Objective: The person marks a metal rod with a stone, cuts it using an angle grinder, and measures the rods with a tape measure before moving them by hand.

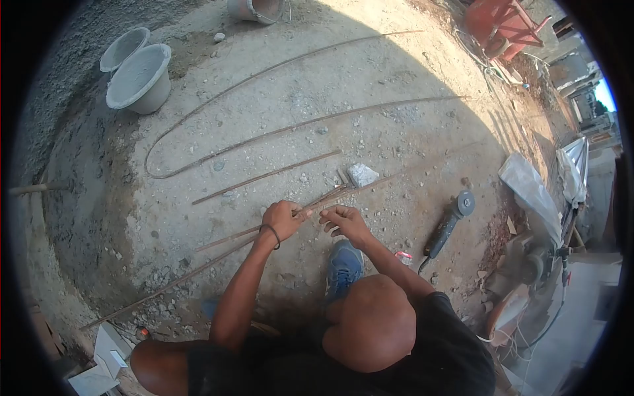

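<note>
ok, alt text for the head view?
Seen from above, a person holds thin rods in the left hand over gravelly ground, right hand close by. An angle grinder lies to the right; two buckets sit upper left.

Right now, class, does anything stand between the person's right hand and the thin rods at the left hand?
Nothing visible stands between the right hand and the thin rods at the left hand. The pale block lies near the rods, beyond both hands, outside that gap.

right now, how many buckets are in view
3. The front bucket and the rear bucket are close together at upper left; the third bucket is at the top edge, partly cut off. More could be hidden.
</note>
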`<state>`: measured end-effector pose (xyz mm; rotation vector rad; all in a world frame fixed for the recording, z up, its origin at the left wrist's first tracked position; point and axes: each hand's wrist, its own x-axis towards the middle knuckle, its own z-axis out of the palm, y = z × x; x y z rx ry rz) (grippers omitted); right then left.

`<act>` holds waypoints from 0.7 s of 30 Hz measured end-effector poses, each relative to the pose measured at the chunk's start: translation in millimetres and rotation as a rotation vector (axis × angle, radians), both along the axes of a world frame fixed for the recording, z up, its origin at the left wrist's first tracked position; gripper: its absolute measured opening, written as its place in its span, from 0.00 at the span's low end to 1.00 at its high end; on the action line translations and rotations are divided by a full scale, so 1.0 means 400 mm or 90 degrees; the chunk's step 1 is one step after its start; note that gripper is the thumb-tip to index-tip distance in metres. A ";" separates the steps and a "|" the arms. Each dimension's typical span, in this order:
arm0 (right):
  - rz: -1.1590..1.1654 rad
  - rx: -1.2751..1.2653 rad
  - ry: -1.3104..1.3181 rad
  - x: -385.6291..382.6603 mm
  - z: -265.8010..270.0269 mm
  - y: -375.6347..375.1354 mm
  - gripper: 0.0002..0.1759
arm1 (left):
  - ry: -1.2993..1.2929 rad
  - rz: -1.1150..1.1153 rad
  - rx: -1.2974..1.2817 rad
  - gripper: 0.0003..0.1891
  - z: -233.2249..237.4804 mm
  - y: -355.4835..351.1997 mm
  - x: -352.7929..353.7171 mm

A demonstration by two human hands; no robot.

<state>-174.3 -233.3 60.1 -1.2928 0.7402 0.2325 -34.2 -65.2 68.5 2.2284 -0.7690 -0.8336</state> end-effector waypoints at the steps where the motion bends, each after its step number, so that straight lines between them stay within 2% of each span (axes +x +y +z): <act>1: -0.003 -0.009 0.013 -0.017 0.001 -0.029 0.17 | -0.011 0.023 0.013 0.23 0.003 -0.002 0.000; 3: -0.009 -0.018 0.027 -0.058 -0.008 -0.084 0.20 | -0.020 0.044 0.026 0.23 0.011 0.001 0.003; 5: -0.186 0.008 0.058 -0.086 -0.022 -0.147 0.24 | -0.023 0.034 0.057 0.23 0.029 -0.006 0.015; 6: -0.180 0.004 0.054 -0.092 -0.033 -0.181 0.24 | -0.025 0.040 0.052 0.23 0.030 -0.011 0.017; 8: -0.310 0.082 0.020 -0.096 -0.060 -0.231 0.25 | -0.051 0.038 0.075 0.22 0.031 -0.007 0.015; 11: -0.342 0.056 -0.006 -0.059 -0.094 -0.278 0.24 | -0.094 0.058 0.084 0.20 0.019 0.011 0.009; 12: -0.322 -0.017 -0.032 -0.036 -0.056 -0.264 0.22 | -0.092 0.050 0.084 0.20 0.025 0.019 0.010; 13: -0.334 -0.020 -0.027 -0.015 -0.046 -0.261 0.22 | -0.079 0.079 0.087 0.19 0.033 0.043 0.020; 15: -0.287 0.005 0.004 0.008 -0.040 -0.257 0.14 | -0.082 0.111 0.063 0.17 0.011 0.094 0.048; 20: -0.122 -0.066 0.015 -0.017 0.007 -0.209 0.19 | -0.037 0.109 -0.090 0.16 -0.105 0.270 0.158; 21: -0.102 -0.080 0.016 -0.050 0.021 -0.206 0.20 | 0.008 0.116 -0.049 0.15 -0.116 0.284 0.170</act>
